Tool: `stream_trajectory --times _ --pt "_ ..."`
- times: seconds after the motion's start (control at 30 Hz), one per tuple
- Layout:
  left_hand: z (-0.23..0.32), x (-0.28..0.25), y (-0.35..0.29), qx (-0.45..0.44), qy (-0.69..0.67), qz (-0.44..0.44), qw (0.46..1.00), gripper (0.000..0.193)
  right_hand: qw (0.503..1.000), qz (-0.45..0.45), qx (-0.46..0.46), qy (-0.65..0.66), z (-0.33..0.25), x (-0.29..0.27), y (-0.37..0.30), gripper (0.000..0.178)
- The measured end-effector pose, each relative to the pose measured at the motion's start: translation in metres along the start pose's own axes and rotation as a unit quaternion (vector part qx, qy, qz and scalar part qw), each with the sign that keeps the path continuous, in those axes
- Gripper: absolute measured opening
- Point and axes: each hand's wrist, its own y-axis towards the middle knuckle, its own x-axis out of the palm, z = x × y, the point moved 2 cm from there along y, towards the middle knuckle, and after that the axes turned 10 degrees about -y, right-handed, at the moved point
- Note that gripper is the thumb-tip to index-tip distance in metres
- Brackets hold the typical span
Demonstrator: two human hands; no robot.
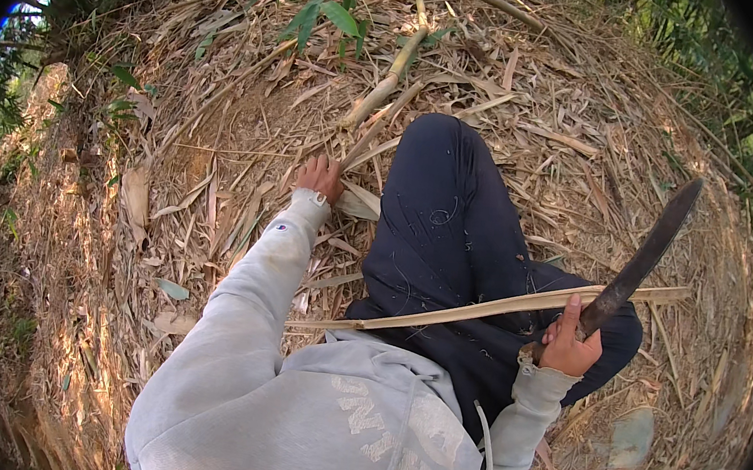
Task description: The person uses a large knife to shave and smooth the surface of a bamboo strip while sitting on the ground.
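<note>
My right hand (570, 342) is closed around the handle of a machete (645, 254), its dark blade slanting up and to the right. A long, pale split bamboo strip (479, 310) lies across my lap and passes by the right hand, under the blade's base. My left hand (320, 177) reaches down to the ground left of my knee, fingers bent and close together. Beside it ends a narrow dry strip (386, 124), running up and to the right. Whatever lies under those fingers is hidden.
Dry bamboo leaves and splinters (216, 191) cover the sloping ground. A jointed bamboo stem (391, 81) lies ahead of my knee, with another stick (493, 1) beyond. Near them grows a small green-leaved plant (330, 19). My bent legs (437, 223) in dark trousers fill the middle.
</note>
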Motion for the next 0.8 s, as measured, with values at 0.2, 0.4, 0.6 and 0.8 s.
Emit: stream_trajectory --times 0.2,0.4,0.6,0.8 --pt "0.033 -0.048 -0.024 -0.041 -0.160 -0.032 0.986 0.032 1.000 0.005 0.012 0.022 0.003 0.000 0.001 0.023" --pt "0.007 0.019 -0.011 -0.022 -0.169 -0.017 0.985 0.021 1.000 0.006 0.011 0.027 0.009 0.001 0.002 0.024" --pt "0.060 -0.004 0.027 -0.024 -0.234 0.014 0.972 0.022 0.999 0.016 0.014 0.029 0.009 -0.006 0.000 0.024" --pt "0.075 0.054 0.112 0.037 -0.373 0.092 0.922 0.030 0.999 0.013 0.025 0.032 0.007 -0.004 0.001 0.024"
